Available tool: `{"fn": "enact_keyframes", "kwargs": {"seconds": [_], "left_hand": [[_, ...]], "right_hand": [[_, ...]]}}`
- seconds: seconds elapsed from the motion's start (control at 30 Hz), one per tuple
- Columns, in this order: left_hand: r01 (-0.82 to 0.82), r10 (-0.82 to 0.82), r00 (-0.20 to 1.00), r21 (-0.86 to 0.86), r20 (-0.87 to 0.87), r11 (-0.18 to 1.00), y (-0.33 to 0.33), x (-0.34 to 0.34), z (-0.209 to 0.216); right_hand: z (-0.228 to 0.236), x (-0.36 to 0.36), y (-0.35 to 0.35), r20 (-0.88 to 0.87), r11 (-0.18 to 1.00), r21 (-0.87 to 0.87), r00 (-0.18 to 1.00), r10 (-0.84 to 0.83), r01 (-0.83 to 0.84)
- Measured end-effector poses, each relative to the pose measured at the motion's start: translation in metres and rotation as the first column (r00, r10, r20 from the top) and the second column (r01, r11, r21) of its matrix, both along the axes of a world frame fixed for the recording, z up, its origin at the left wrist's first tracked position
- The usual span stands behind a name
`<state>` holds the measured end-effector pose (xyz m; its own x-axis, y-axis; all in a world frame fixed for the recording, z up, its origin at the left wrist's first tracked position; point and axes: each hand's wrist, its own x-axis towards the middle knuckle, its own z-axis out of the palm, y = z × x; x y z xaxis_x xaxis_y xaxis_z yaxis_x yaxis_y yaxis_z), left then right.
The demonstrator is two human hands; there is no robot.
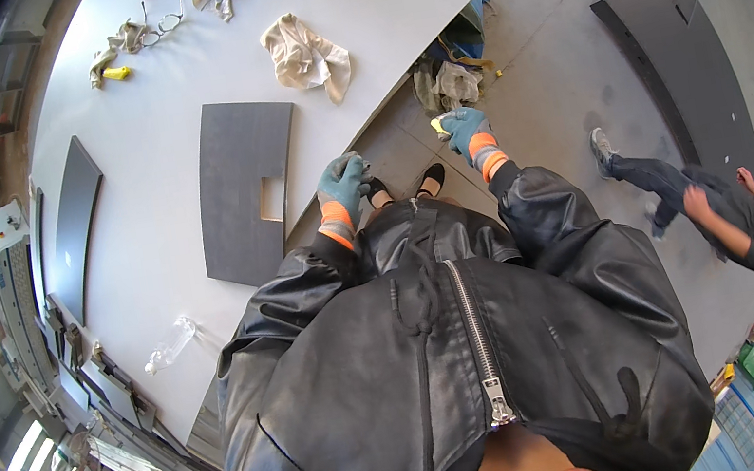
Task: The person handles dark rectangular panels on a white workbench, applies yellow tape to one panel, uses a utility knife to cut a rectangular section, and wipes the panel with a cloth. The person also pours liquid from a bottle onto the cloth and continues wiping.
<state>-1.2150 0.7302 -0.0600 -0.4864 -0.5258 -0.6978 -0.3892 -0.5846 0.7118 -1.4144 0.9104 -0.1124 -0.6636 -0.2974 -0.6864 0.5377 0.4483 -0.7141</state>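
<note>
Both my hands wear grey-green gloves with orange cuffs. My left hand [343, 189] is closed, its fingers curled, just off the right edge of the table; what it holds, if anything, I cannot make out. My right hand [467, 130], farther right over the floor, is closed on a small yellow object [440, 128] whose kind is hidden by the fingers. Left of my left hand, a dark grey panel [234, 174] with a rectangular cutout lies flat on the light grey table [158, 162]. Neither hand touches the panel.
On the table are a crumpled cream cloth [306, 57], a yellow-handled tool [117, 73], a clear bottle [175, 342] and another dark panel [80, 228]. Rags [454, 83] lie beyond my right hand. At right, a person [718, 206] is beside a large dark panel [679, 54].
</note>
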Motion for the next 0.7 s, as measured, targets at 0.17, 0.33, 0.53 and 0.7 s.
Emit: {"fn": "enact_keyframes", "kwargs": {"seconds": [0.17, 0.33, 0.53, 0.7], "left_hand": [[0.012, -0.012, 1.000, 0.009, -0.009, 1.000, -0.022, 0.010, -0.004], [0.203, -0.202, 0.979, 0.011, -0.007, 0.979, -0.024, -0.013, 0.010], [0.309, -0.308, 0.946, -0.013, -0.104, 0.951, -0.028, -0.040, 0.012], [0.186, -0.186, 0.982, -0.009, -0.039, 0.982, -0.035, -0.014, 0.000]], "right_hand": [[0.020, 0.007, -0.023, 0.126, 0.986, -0.079, 0.983, -0.134, 0.144], [0.051, 0.013, -0.031, 0.328, 0.964, -0.251, 0.945, -0.003, 0.090], [0.072, 0.036, -0.046, 0.108, 0.969, -0.142, 0.976, -0.187, 0.202], [0.050, 0.036, -0.034, 0.166, 0.952, -0.166, 0.959, -0.230, 0.257]]}}
